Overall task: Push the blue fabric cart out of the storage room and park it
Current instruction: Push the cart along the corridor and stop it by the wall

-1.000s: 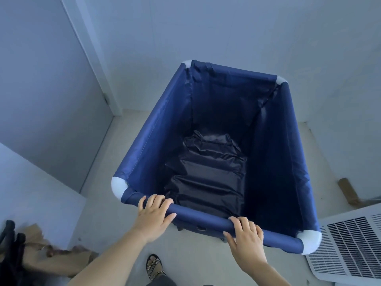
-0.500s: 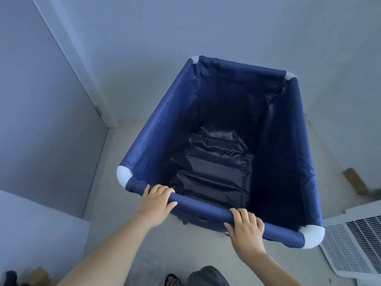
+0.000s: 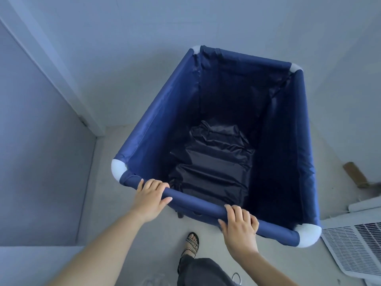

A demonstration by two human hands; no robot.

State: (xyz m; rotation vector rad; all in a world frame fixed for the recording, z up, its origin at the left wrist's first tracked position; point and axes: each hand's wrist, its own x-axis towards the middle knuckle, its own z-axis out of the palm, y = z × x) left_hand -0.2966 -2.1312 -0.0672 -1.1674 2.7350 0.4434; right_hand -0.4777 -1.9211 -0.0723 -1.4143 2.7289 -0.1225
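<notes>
The blue fabric cart (image 3: 165, 112) stands in front of me on a pale floor, a deep open bin with white corner joints. Its dark crumpled liner (image 3: 214, 168) lies at the bottom. My left hand (image 3: 151, 195) grips the near top rail close to the left corner. My right hand (image 3: 240, 226) grips the same rail further right, short of the right corner. The cart's far end is close to the white wall ahead. Its wheels are hidden beneath the fabric.
A door frame (image 3: 51, 65) and grey door panel (image 3: 31, 151) run along the left. A white slatted appliance (image 3: 356, 248) lies on the floor at the right, with a brown handle (image 3: 355, 174) behind it. My sandalled foot (image 3: 191, 244) steps just behind the cart.
The cart has shifted rightward in view and a little nearer the far wall. Both hands keep their grip on the rail. My foot has stepped forward into view.
</notes>
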